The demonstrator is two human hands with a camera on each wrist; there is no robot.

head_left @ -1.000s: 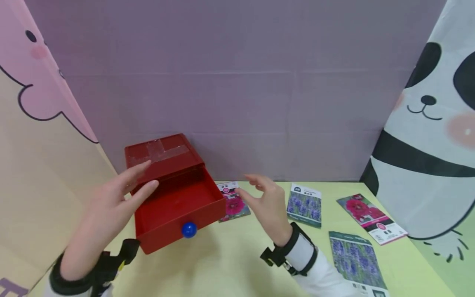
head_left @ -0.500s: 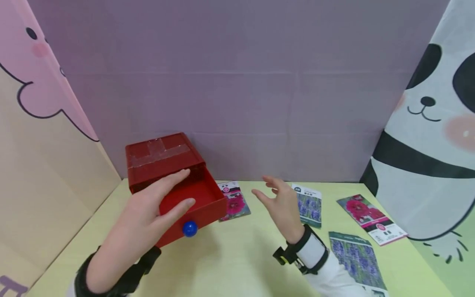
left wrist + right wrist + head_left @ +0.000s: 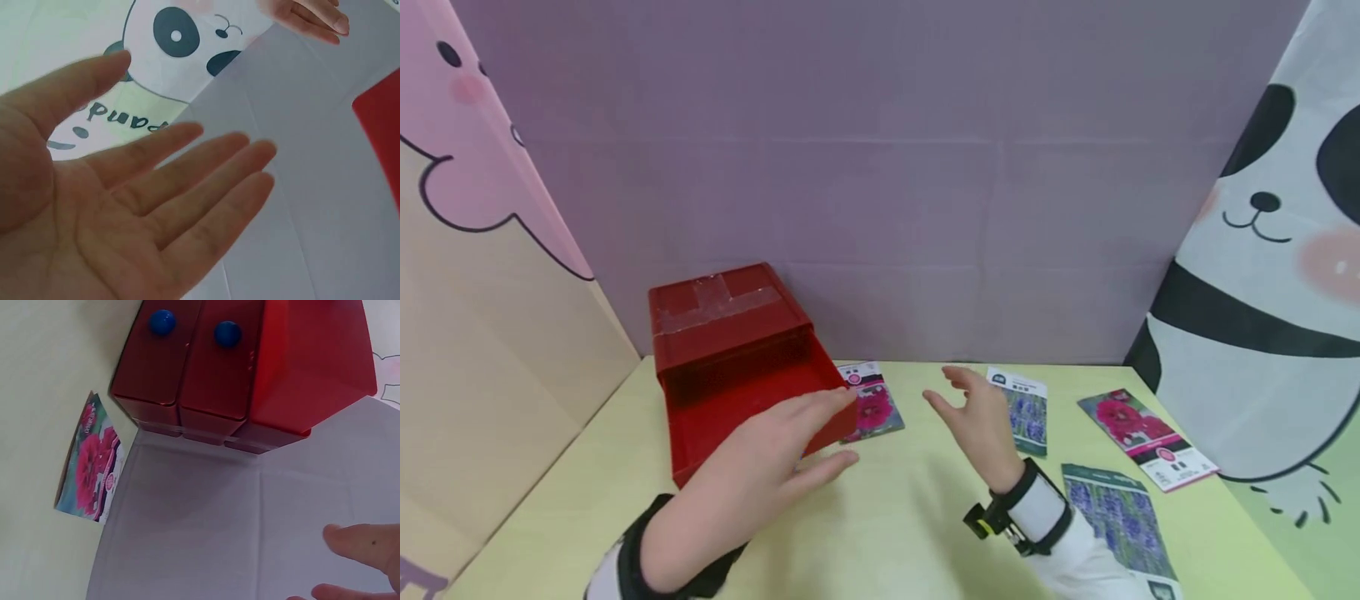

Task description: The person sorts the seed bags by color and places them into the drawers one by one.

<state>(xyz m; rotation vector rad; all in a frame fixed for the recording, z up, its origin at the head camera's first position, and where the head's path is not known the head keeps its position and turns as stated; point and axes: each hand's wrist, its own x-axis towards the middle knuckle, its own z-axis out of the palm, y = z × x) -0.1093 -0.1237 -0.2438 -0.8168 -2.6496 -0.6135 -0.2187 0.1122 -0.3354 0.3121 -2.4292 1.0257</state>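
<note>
A red drawer box (image 3: 722, 312) with clear tape on top stands at the back left, its upper drawer (image 3: 737, 408) pulled out with the red floor showing. Across the drawer's front corner in the head view lies my left hand (image 3: 760, 475), fingers extended, thumb apart, holding nothing. That hand hides most of the drawer front; its bare palm (image 3: 119, 206) faces the left wrist camera. My right hand (image 3: 977, 421) hovers with spread, slightly bent fingers, overlapping a purple-flower seed packet (image 3: 1030, 417). In the right wrist view, blue knobs (image 3: 162, 322) show on the stacked drawers.
A pink-flower seed packet (image 3: 872, 408) lies beside the box. Another pink-flower packet (image 3: 1146, 437) and a larger purple-flower packet (image 3: 1120, 517) lie at the right of the pale yellow table (image 3: 865, 542). A grey backdrop (image 3: 880, 208) rises behind, with a panda-print panel (image 3: 1240, 333) at right.
My left hand has moved right, from the drawer's left side across to its front corner. My right hand has shifted right, away from the box. The drawer remains pulled out.
</note>
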